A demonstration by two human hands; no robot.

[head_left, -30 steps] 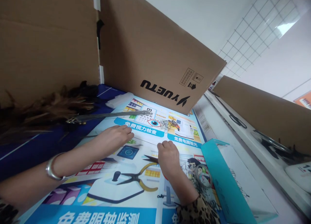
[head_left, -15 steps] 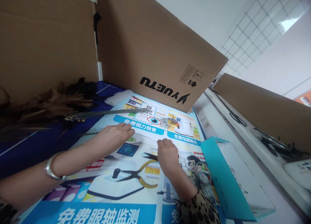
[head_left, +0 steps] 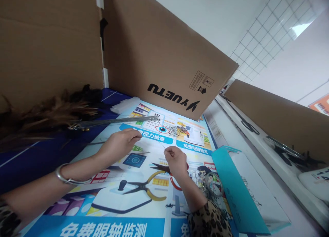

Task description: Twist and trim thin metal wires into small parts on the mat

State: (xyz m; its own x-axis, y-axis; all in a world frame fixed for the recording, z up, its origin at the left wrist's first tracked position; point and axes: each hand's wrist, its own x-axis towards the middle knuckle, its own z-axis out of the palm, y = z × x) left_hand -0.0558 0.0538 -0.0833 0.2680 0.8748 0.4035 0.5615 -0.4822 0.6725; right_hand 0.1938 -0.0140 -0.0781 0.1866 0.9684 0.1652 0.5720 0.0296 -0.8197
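Observation:
My left hand (head_left: 124, 143) is closed in a pinch over the printed sheet. A thin wire (head_left: 99, 142) runs into it from the left. Opposite it, my right hand (head_left: 177, 161) pinches a fine wire end (head_left: 163, 146) that points up and left. Whether both hands hold one wire I cannot make out. Scissors with red handles (head_left: 175, 184) lie partly hidden beneath my right hand. Nearer me rest pliers with yellow handles (head_left: 153, 195), their jaws apart. Beyond my left hand lies a bundle of straight wires (head_left: 120, 120).
Brown feathers (head_left: 59, 110) lie at the left on blue cloth. Small wire pieces (head_left: 176, 130) sit on the sheet's far part. A wire coil (head_left: 215, 184) and tangled bits lie beside a teal box (head_left: 239, 196). A cardboard panel (head_left: 159, 51) stands behind.
The stretch of wire seen between my hands is fainter now. My left wrist has shifted slightly right, and my right hand has turned, showing its fingertips and the red scissor handles.

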